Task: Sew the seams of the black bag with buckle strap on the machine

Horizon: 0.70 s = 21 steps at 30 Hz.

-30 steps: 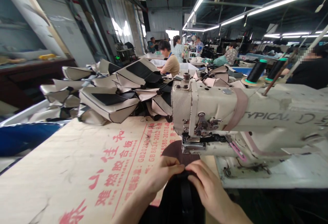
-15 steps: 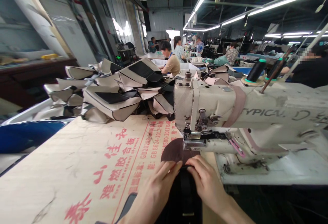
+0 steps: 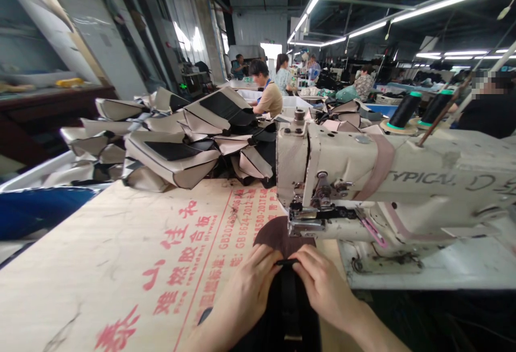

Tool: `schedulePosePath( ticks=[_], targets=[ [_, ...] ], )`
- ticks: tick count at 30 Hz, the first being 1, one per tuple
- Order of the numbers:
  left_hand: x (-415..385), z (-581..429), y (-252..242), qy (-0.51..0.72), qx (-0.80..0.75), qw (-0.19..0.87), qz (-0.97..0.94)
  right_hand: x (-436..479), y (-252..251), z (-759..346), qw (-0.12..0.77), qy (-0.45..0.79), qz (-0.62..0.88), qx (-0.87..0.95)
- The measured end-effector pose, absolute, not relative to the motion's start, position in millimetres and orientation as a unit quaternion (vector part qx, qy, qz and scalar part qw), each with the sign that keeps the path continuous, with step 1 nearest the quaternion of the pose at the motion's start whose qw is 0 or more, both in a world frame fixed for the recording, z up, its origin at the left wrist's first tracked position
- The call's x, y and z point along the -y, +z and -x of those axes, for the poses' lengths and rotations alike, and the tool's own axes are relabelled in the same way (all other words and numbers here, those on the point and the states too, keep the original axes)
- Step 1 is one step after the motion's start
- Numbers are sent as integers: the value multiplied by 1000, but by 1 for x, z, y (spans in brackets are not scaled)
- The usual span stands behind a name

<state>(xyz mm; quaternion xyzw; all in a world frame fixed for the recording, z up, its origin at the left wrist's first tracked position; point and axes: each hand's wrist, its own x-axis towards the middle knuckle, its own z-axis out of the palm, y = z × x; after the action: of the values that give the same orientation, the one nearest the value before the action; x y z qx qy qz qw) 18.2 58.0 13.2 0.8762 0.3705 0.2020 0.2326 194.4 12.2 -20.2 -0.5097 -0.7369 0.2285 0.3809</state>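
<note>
Both hands pinch a dark fabric piece (image 3: 278,234) at the sewing machine (image 3: 334,164). Its rounded brown end lies on the plywood, with the right part under the machine's presser foot (image 3: 306,225). My left hand (image 3: 250,282) grips the left side of the piece, fingers closed at a narrow black edge. My right hand (image 3: 322,282) is closed on the right end of that edge. Below the hands hangs a black part with a strap (image 3: 289,293) down its middle. The fingertips partly hide the edge between them.
Plywood board (image 3: 133,250) with red print spreads to the left. A heap of beige and black sewn pieces (image 3: 173,153) is piled behind it, partly over a blue-sided bin (image 3: 40,212). Black thread cones (image 3: 405,110) stand on the right. Co-workers sit farther back.
My left fingers have shifted slightly up and inward along the black edge, which now shows more level between the hands. The view has moved a little; the brown end stays by the presser foot.
</note>
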Motion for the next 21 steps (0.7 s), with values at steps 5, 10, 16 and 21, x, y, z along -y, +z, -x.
schedulePosePath(
  ticks=[5, 10, 16, 21],
  targets=[
    [-55, -4, 5, 183, -415, 300, -839, -17, -22, -195, 388, 221, 504, 739],
    [-60, 14, -2, 103, -400, 339, -846, -18, -22, -194, 386, 215, 490, 752],
    [-91, 16, 21, -46, -345, 332, -877, -22, -18, -196, 360, 238, 470, 770],
    [-87, 7, 15, 63, -364, 295, -882, -23, -18, -194, 377, 227, 485, 755]
  ],
)
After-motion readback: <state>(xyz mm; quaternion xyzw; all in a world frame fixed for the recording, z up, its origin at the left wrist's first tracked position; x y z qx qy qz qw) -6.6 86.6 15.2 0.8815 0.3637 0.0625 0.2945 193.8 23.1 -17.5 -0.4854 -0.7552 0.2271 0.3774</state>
